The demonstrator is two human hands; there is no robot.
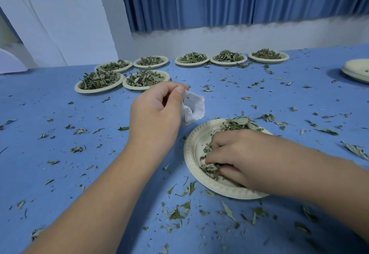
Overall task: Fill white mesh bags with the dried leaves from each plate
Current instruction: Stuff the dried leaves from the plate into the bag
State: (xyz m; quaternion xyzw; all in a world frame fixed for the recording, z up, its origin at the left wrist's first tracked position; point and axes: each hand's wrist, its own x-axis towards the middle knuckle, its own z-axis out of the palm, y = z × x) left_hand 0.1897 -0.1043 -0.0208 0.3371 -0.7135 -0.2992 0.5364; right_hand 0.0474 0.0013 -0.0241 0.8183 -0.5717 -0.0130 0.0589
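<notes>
Your right hand point(239, 158) lies in the plate point(196, 148) at lower right of centre, fingers curled round the leaves point(239, 123) in it. Your left hand point(157, 112) sits at frame centre, up and left of that plate, pinching the mesh bag point(193, 106) at its right side. Seven filled plates point(99, 89) lie across the upper middle: five in a back row, two before the row's left end. A stack of plates point(355, 70) sits at the right edge. Loose leaves point(179, 211) lie scattered over the table point(60, 164). A curtain point(219, 0) hangs across the top.
</notes>
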